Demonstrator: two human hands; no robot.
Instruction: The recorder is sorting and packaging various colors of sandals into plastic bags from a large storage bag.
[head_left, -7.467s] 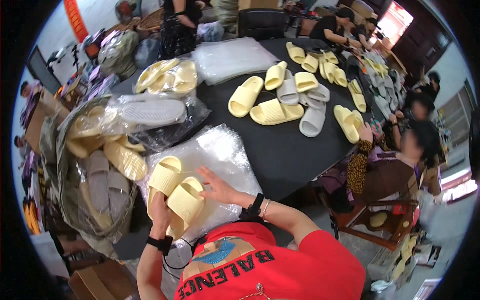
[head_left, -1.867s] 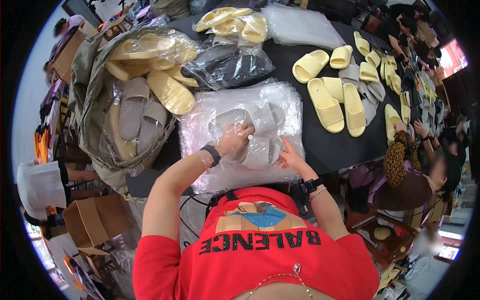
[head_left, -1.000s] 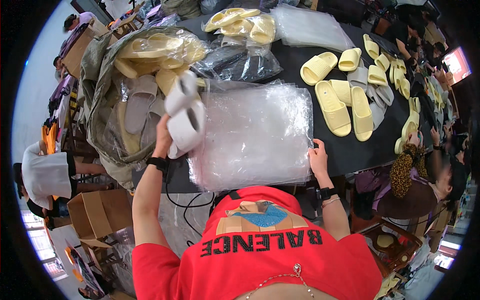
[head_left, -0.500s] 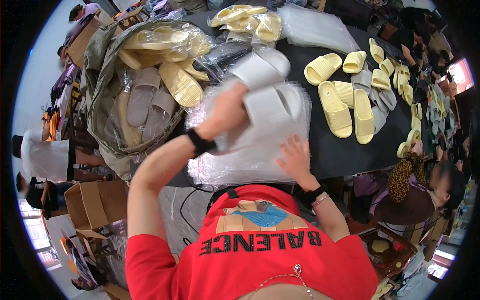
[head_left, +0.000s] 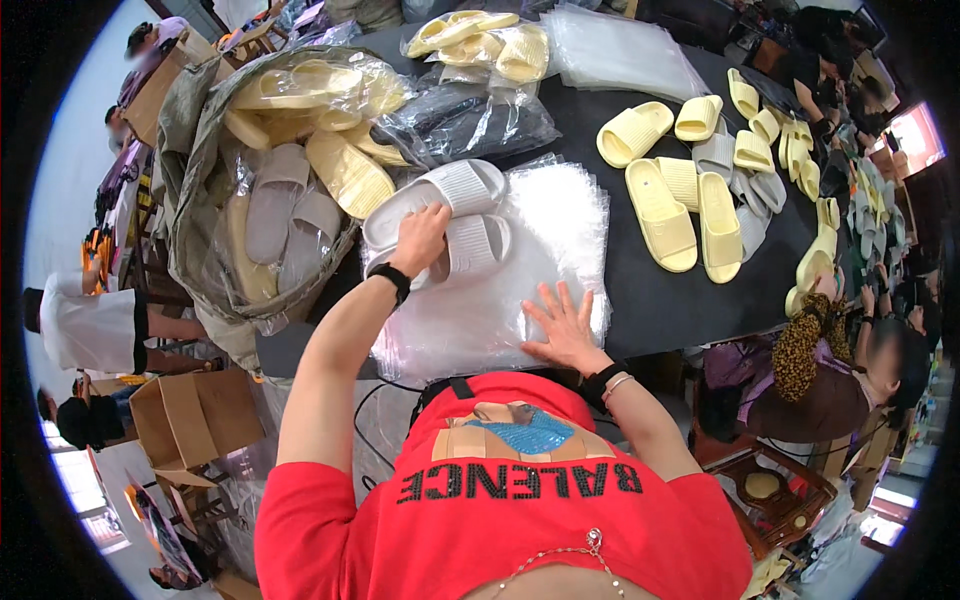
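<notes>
A pair of light grey slide sandals (head_left: 470, 190) lies on the left part of a stack of clear plastic bags (head_left: 560, 215). My left hand (head_left: 420, 240) has its fingers closed over the inner edge of the upper sandal, and the lower one sits partly behind that hand. Spread flat on the near right part of the stack, my right hand (head_left: 565, 330) holds nothing.
To the left stands a large greenish sack (head_left: 195, 200) full of bagged yellow and grey slides. Bagged black slides (head_left: 465, 120) lie beyond the stack. Loose yellow slides (head_left: 660, 215) are on the right, and more clear bags (head_left: 625, 55) lie at the back.
The grey sandals have moved left across the stack with my left hand, uncovering its upper right part. My right hand has shifted slightly left and stays spread on the bags.
</notes>
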